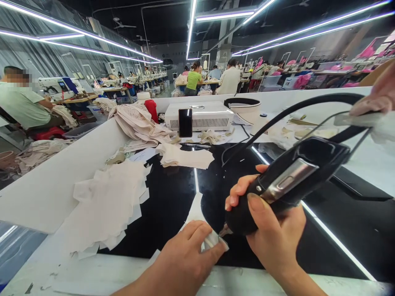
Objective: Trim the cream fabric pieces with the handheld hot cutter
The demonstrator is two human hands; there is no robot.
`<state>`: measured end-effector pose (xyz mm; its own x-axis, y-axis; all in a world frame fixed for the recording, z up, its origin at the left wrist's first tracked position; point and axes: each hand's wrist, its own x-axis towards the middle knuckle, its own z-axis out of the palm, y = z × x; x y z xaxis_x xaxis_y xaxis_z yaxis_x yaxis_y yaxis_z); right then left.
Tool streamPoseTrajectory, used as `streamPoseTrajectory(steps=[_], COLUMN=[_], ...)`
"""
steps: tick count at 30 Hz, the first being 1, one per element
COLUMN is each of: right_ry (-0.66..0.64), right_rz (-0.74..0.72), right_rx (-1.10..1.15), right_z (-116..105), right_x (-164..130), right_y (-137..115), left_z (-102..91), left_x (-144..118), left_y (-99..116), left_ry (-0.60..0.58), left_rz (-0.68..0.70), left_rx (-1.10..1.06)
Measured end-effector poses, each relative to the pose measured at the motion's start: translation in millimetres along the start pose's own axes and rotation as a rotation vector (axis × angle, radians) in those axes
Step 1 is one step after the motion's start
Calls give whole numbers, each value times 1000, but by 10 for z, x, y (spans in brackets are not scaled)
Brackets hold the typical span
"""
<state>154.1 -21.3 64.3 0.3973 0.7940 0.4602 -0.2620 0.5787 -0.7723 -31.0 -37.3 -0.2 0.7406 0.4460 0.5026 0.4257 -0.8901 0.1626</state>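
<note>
While right hand (274,232) grips black tool (285,187), left hand (191,248) pinches fabric (196,209) — wall lettering (180,54) blurred.

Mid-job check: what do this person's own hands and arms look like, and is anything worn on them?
The left grip is an ungloved human hand, and so is the right grip. No rings, watches or bracelets show. Both forearms are bare as far as the frame reaches, with no sleeve in sight.
</note>
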Motion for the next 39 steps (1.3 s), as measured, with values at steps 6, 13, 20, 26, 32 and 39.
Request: streamPoseTrajectory(steps=[6,13,20,26,32,39], right_ry=[-3,-50,-34,-20,-12,-10], right_rz=[-21,-21,4,8,6,11], right_rx=[25,12,12,4,-10,-20], right_z=[30,60,60,39,29,30], right_x=[56,66,14,-23,-19,-14], right_y=[41,112,48,20,24,19], left_z=[-9,-16,-119,-266,-257,-235], left_x=[-2,2,-4,3,-27,-49], left_y=[7,17,1,-184,-261,-258], left_ry=[14,15,9,-139,-145,-155], left_rz=[-2,-10,-18,-37,-46,-28], left_rx=[-11,-11,-32,-9,0,18])
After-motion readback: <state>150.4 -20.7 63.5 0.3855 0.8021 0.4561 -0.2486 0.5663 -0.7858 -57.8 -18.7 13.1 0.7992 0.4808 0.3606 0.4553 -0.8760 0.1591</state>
